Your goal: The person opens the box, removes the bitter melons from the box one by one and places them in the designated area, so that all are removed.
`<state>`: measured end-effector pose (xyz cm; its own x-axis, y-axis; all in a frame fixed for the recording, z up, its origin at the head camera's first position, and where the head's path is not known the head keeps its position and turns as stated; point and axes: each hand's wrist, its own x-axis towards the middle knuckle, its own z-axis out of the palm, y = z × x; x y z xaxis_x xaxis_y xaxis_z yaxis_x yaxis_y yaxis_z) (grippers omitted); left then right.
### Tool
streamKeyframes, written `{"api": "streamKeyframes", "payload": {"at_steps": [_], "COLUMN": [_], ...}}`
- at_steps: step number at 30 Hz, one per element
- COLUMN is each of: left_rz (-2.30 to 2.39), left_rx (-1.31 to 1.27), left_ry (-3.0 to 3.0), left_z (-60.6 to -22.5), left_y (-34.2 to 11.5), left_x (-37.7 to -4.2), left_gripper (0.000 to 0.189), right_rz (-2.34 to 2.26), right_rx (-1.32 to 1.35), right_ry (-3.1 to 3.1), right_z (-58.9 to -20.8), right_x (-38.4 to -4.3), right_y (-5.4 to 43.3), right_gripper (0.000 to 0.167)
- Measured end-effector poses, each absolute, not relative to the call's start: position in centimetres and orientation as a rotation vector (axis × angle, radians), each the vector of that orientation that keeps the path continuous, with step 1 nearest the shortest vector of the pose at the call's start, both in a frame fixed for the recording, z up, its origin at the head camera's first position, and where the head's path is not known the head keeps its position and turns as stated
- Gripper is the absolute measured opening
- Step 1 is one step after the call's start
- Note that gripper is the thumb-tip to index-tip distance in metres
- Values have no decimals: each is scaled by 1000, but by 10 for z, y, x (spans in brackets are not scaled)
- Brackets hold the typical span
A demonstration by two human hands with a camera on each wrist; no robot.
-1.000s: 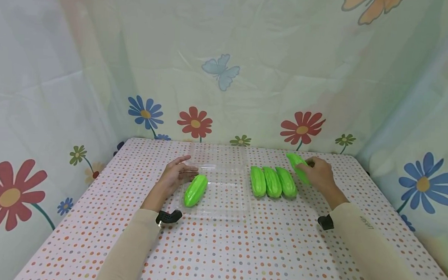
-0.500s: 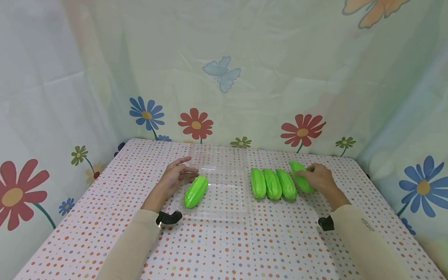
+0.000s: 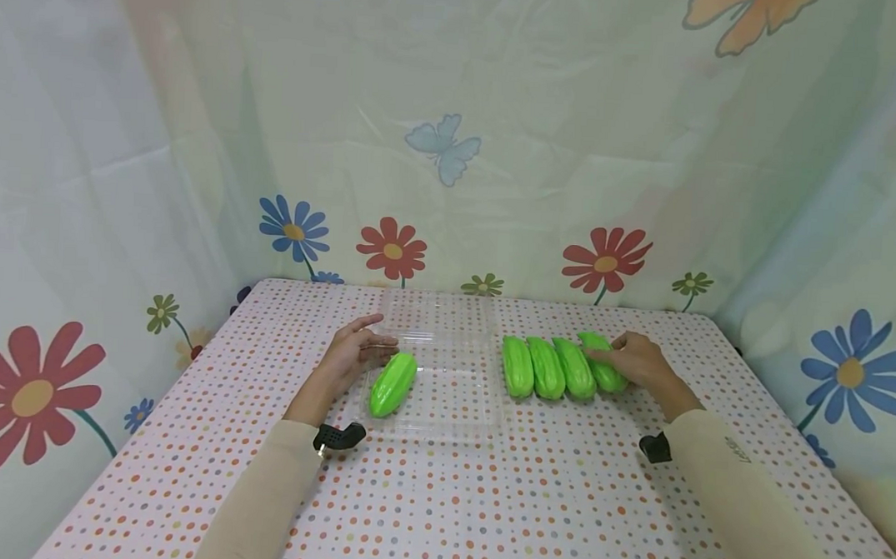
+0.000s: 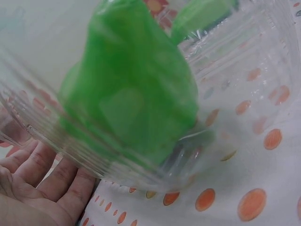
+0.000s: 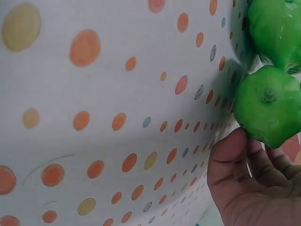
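Observation:
A shiny, ridged green cucumber (image 3: 602, 363) lies at the right end of a row, and my right hand (image 3: 640, 360) holds it by its right side. In the right wrist view the thumb and fingertips meet its lower side, and its blunt stem end (image 5: 268, 106) faces the camera. Three like cucumbers (image 3: 547, 368) lie side by side to its left. Another cucumber (image 3: 393, 385) rests tilted inside the left part of a clear plastic box (image 3: 460, 430). My left hand (image 3: 349, 356) lies at the box's left wall, fingers loosely extended; contact is hard to tell.
The clear box's lid (image 3: 439, 317) lies folded back behind it, hard to see against the dotted tablecloth (image 3: 438, 512). A flower-printed curtain (image 3: 528, 175) closes off the back and both sides of the table.
My right hand has lowered the held cucumber onto the table beside the other three, turning it nearly in line with them. The left hand and the boxed cucumber have stayed put.

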<state>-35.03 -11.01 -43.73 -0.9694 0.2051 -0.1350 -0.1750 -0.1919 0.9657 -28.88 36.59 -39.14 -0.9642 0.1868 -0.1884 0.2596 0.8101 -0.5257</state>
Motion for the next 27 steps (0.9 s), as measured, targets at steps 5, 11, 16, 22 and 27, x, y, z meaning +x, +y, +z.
{"api": "streamKeyframes", "payload": {"at_steps": [5,11,16,22,27], "left_rz": [2250,2252,2241,2235,2241], "left_rx": [30,29,32,33,34], "left_ry": [1825,1818,1837,1838,1829], "left_z": [-436,-436,-436,-435,-436], "left_y": [-110,-110,-110,-110,-110], "left_x": [-351,-349,-350,-350,-349], "left_gripper": [55,53,54,55,55], "right_rz": [-861,-828,-850,-873,-867], "right_rx": [368,364,366,366,378], "right_ry": [2840,2821,2805,2791,2797], "right_z": [-393,-394,-394,-397,-398], "right_x": [-289,-289,-290,-291,-291], "right_y": [366,366,366,366,366], "right_gripper": [90,87,85,85,84]}}
